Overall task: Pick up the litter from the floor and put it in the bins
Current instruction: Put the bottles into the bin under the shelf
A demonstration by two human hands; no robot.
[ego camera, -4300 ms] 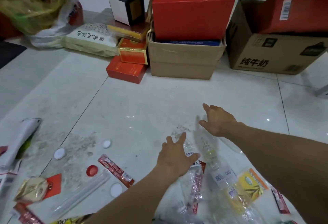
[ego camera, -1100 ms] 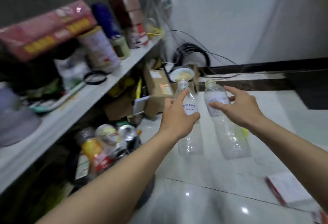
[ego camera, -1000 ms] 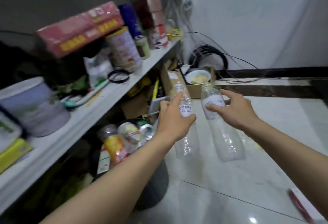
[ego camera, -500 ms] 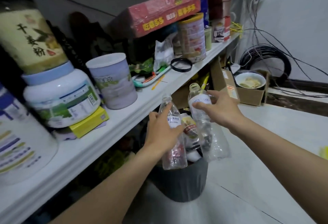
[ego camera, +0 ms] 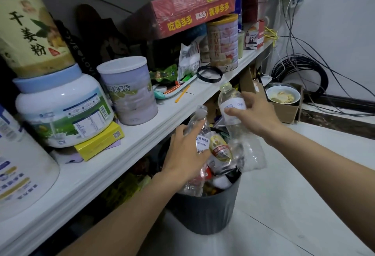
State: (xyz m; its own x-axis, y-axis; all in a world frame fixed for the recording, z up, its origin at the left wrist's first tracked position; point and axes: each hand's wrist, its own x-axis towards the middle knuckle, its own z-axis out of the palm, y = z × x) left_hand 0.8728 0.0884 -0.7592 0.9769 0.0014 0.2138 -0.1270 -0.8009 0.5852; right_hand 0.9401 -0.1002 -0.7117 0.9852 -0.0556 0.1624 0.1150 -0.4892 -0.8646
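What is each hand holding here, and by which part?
The left hand grips a clear bottle around its labelled middle. The right hand grips another clear bottle by its labelled upper body. Both are over the bin.

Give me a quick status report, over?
Left hand grips one clear bottle, right hand another. Both over grey bin. Bin already heaped.

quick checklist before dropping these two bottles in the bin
1. Left hand grips its clear bottle: ok.
2. Right hand grips the other bottle: ok.
3. Both bottles above the grey bin: ok.
4. Room left in the bin: not ok, rubbish piled past the rim.
5. Bottles empty: cannot tell.
6. Shelf edge clear of the drop: cannot tell.
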